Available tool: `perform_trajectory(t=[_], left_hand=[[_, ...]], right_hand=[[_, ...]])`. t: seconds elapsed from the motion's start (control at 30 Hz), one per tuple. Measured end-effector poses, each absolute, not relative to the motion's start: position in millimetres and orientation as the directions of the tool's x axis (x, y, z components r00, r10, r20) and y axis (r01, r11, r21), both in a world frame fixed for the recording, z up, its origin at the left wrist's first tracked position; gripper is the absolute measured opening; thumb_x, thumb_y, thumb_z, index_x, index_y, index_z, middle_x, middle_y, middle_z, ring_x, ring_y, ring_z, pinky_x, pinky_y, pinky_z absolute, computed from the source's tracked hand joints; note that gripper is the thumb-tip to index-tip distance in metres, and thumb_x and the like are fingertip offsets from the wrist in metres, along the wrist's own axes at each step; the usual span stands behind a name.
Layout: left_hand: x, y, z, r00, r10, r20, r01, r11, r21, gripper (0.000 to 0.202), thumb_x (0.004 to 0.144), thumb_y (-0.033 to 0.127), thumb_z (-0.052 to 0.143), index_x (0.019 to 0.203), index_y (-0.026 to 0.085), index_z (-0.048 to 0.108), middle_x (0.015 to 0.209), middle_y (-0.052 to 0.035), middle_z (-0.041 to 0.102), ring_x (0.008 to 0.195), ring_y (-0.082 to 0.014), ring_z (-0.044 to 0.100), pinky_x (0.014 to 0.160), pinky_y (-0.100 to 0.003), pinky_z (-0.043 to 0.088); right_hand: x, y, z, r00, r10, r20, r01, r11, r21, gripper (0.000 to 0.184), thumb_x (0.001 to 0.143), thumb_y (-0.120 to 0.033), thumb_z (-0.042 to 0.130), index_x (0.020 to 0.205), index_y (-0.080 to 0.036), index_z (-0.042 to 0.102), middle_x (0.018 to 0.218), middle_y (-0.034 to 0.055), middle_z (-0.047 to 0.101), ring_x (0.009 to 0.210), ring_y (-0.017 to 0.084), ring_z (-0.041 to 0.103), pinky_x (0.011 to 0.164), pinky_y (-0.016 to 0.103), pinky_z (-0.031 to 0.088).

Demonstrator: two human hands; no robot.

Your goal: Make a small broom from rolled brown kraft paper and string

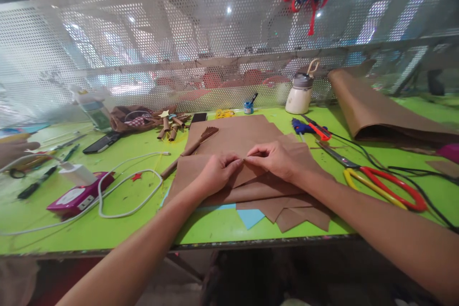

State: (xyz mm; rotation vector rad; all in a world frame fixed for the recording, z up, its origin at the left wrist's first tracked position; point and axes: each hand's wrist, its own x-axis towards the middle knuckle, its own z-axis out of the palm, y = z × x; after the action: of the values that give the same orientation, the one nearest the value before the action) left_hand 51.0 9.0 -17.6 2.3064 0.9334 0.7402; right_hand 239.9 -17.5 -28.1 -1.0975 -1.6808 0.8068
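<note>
My left hand [219, 172] and my right hand [275, 158] meet over a pile of brown kraft paper [233, 131] at the middle of the table. Both are closed, thumb against fingers, with the fingertips almost touching. Something tiny and dark seems to sit between them, too small to name. Under my wrists lie more brown sheets, some with pointed cut ends [303, 217], and a light blue paper corner [250, 217] sticks out below. Just left of the pile leans a rolled brown paper tube [186, 150] with a fringed end.
Large scissors [362, 168], a blue glue gun [303, 126] and a red-handled cutter [319, 130] lie right, near bent brown paper [380, 105]. A pale bottle [299, 94] stands behind. Left are a purple power strip [77, 198], white cable [131, 215], phone [102, 142] and another person's hand [16, 150].
</note>
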Motion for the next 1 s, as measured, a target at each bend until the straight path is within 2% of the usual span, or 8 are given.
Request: perform_trajectory(t=[0.1, 0.2, 0.37, 0.5, 0.7, 0.77, 0.9, 1.0], left_hand=[[50.7, 9.4, -18.5, 0.624, 0.720, 0.304, 0.453, -0.650, 0.610, 0.028, 0.088, 0.030, 0.044, 0.071, 0.014, 0.060, 0.059, 0.0031, 0.053, 0.057, -0.0092, 0.044, 0.056, -0.019, 0.034], [49.8, 11.4, -19.5, 0.632, 0.709, 0.314, 0.456, -0.668, 0.588, 0.030, 0.089, 0.033, 0.043, 0.071, 0.015, 0.058, 0.061, 0.0027, 0.053, 0.058, -0.0096, 0.045, 0.056, -0.019, 0.034], [48.7, 14.5, -20.2, 0.621, 0.732, 0.280, 0.476, -0.636, 0.607, 0.031, 0.088, 0.035, 0.042, 0.069, 0.015, 0.056, 0.060, 0.0028, 0.052, 0.057, -0.0101, 0.045, 0.054, -0.019, 0.033], [49.2, 14.8, -19.8, 0.604, 0.759, 0.244, 0.482, -0.592, 0.646, 0.031, 0.087, 0.036, 0.044, 0.067, 0.015, 0.055, 0.058, 0.0029, 0.052, 0.056, -0.0101, 0.046, 0.052, -0.020, 0.033], [48.3, 15.8, -22.8, 0.565, 0.824, 0.048, 0.453, -0.358, 0.817, 0.031, 0.087, 0.043, 0.043, 0.071, 0.018, 0.051, 0.043, 0.0059, 0.048, 0.041, -0.0102, 0.048, 0.042, -0.018, 0.032], [47.9, 15.3, -23.0, 0.561, 0.828, 0.015, 0.453, -0.322, 0.831, 0.032, 0.088, 0.044, 0.041, 0.068, 0.019, 0.047, 0.037, 0.0063, 0.046, 0.038, -0.0104, 0.049, 0.040, -0.017, 0.032], [47.4, 13.9, -20.6, 0.584, 0.812, 0.000, 0.457, -0.329, 0.827, 0.035, 0.088, 0.046, 0.039, 0.067, 0.019, 0.045, 0.039, 0.0048, 0.052, 0.032, -0.0075, 0.041, 0.037, -0.016, 0.029], [46.5, 13.7, -18.3, 0.602, 0.797, -0.037, 0.429, -0.284, 0.858, 0.034, 0.088, 0.047, 0.040, 0.070, 0.019, 0.046, 0.036, 0.0054, 0.050, 0.031, -0.0071, 0.039, 0.037, -0.016, 0.026]], right_hand=[[240.1, -19.0, -24.6, -0.156, 0.918, 0.363, 0.301, 0.395, -0.868, 0.021, 0.071, -0.034, 0.067, 0.071, -0.013, 0.070, 0.065, 0.0023, 0.064, 0.062, 0.012, 0.050, 0.059, 0.025, 0.039], [242.9, -18.7, -23.3, -0.134, 0.938, 0.320, 0.262, 0.344, -0.902, 0.024, 0.069, -0.037, 0.068, 0.071, -0.013, 0.070, 0.060, 0.0009, 0.061, 0.056, 0.011, 0.046, 0.053, 0.024, 0.036], [248.2, -13.6, -26.9, -0.052, 0.977, 0.208, 0.115, 0.213, -0.970, 0.025, 0.063, -0.036, 0.072, 0.069, -0.013, 0.069, 0.049, -0.0033, 0.052, 0.045, 0.007, 0.037, 0.043, 0.023, 0.025], [248.3, -11.8, -27.7, -0.061, 0.991, 0.118, -0.008, 0.118, -0.993, 0.026, 0.060, -0.036, 0.074, 0.069, -0.011, 0.070, 0.046, -0.0049, 0.049, 0.042, 0.005, 0.034, 0.041, 0.022, 0.020], [249.2, -10.4, -27.1, -0.010, 0.995, 0.100, -0.082, 0.099, -0.992, 0.024, 0.058, -0.033, 0.076, 0.068, -0.012, 0.071, 0.045, -0.0052, 0.050, 0.043, 0.005, 0.034, 0.043, 0.023, 0.024], [249.5, -9.3, -27.3, 0.017, 0.995, 0.098, -0.087, 0.100, -0.991, 0.024, 0.057, -0.033, 0.077, 0.067, -0.012, 0.071, 0.047, -0.0042, 0.053, 0.044, 0.006, 0.037, 0.045, 0.023, 0.026], [250.4, -7.2, -28.4, 0.031, 0.994, 0.104, -0.087, 0.107, -0.990, 0.028, 0.055, -0.034, 0.078, 0.071, -0.012, 0.072, 0.055, -0.0007, 0.060, 0.051, 0.008, 0.044, 0.048, 0.023, 0.030], [251.7, -6.4, -29.2, 0.010, 0.996, 0.094, -0.082, 0.094, -0.992, 0.030, 0.056, -0.036, 0.078, 0.072, -0.012, 0.072, 0.053, -0.0015, 0.058, 0.047, 0.007, 0.040, 0.045, 0.022, 0.025]])
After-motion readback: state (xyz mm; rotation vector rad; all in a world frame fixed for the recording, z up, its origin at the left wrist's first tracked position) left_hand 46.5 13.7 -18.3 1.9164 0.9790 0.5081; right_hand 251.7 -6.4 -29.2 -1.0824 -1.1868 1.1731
